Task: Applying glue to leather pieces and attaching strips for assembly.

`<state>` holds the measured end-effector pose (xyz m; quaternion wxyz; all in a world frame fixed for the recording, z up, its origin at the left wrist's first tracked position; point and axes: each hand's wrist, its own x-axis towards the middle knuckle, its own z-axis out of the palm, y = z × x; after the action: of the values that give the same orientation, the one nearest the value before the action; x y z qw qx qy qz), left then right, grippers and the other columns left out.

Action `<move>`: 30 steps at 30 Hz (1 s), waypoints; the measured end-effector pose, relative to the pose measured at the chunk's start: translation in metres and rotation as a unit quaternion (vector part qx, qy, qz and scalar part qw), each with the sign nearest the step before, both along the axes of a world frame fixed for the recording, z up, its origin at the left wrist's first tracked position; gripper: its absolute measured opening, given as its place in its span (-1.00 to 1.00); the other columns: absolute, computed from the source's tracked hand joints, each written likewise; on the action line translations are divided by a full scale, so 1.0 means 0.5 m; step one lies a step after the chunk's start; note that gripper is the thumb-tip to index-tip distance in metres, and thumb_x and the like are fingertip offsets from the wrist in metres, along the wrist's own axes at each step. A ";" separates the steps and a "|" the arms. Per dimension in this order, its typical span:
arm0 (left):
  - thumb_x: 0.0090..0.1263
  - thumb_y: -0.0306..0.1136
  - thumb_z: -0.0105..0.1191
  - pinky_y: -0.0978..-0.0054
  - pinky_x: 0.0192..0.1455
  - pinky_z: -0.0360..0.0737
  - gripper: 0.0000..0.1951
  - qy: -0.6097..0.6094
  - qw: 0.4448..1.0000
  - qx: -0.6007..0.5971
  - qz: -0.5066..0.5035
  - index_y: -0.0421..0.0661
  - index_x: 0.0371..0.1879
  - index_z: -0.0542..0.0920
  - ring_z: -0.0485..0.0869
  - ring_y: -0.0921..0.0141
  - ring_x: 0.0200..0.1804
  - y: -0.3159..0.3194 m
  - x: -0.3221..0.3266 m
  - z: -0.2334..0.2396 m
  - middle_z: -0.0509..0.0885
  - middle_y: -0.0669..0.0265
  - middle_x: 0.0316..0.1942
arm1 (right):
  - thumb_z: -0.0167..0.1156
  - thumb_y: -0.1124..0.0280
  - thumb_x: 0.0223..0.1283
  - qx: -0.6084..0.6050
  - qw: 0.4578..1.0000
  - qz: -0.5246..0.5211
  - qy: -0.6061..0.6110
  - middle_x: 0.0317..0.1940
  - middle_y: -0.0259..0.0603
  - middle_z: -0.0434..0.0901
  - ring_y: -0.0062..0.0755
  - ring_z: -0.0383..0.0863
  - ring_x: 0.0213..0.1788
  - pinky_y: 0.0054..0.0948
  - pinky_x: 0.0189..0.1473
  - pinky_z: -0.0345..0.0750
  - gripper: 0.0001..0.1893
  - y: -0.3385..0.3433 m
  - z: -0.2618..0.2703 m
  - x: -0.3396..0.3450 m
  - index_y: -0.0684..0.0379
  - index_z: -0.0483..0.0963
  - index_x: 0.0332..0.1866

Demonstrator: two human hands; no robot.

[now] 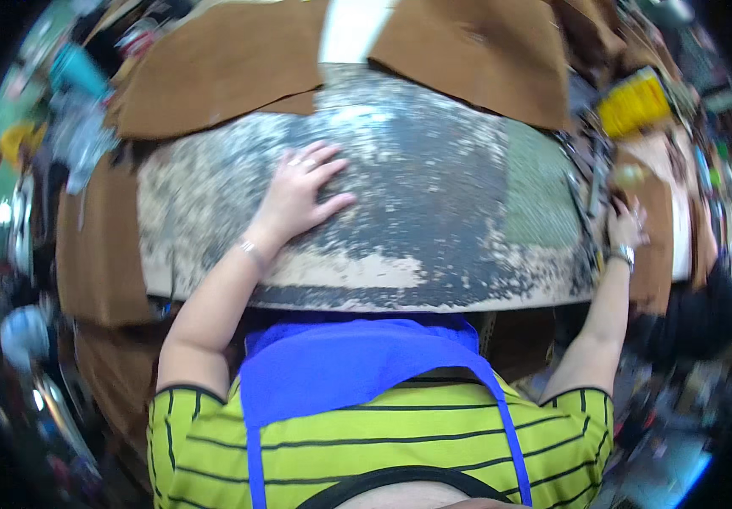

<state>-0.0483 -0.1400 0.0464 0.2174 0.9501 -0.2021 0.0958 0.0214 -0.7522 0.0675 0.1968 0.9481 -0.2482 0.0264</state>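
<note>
My left hand (305,184) rests on the worn, paint-flecked tabletop (417,203). Its fingers are spread, a ring is on one of them, and nothing is in its grasp. Out at the right end of the table, my right hand (627,226) is over a brown leather-like sheet (652,254), beside a cluster of metal hand tools (588,184). Its fingers are partly curled and blurred, so whether they hold anything is unclear. Just beyond them is a small yellowish object (630,173), too blurred to name.
Two large brown leather-like pieces (226,70) (474,57) lie along the table's far side, with a white sheet (353,28) between them. A green mat (541,191) is at right. Another brown piece (101,248) hangs at left. A yellow item (634,102) sits at far right.
</note>
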 end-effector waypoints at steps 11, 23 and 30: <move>0.41 0.20 -0.15 -0.33 0.42 -0.15 -0.31 -0.039 0.954 0.294 0.028 -0.11 0.32 0.39 0.31 0.19 0.41 -0.035 -0.141 -0.007 0.40 0.10 0.34 | -0.03 -0.06 0.37 0.031 0.969 0.181 -0.168 0.51 -0.35 0.10 -0.05 -0.05 0.55 0.60 0.26 -0.13 -0.52 0.169 -0.094 -0.090 -0.22 0.38 0.34; 0.32 -0.11 0.23 0.28 0.36 0.32 -0.33 0.066 0.854 -0.452 0.249 -0.17 0.32 0.30 0.45 0.21 0.27 0.241 -0.103 -0.002 0.45 0.01 0.25 | -0.01 -0.12 0.33 0.219 0.931 0.292 0.013 0.50 0.23 -0.11 0.23 -0.15 0.53 0.42 0.37 -0.12 -0.23 0.553 -0.075 -0.202 0.02 -0.01 0.53; 0.30 -0.23 0.26 0.32 0.26 0.43 0.05 -0.075 0.712 -0.562 0.415 -0.23 0.49 -0.33 0.43 0.16 0.28 0.407 0.056 -0.004 0.30 -0.17 0.32 | 0.05 -0.14 0.28 0.238 0.930 0.278 -0.036 0.48 0.15 0.01 0.13 -0.06 0.53 0.37 0.39 -0.10 -0.26 0.565 -0.072 -0.204 -0.04 0.12 0.48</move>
<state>-0.0202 0.0634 0.0445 0.6337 0.6308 0.2875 0.3433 -0.0805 -0.4698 0.0314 -0.0590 0.9966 0.0192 0.0539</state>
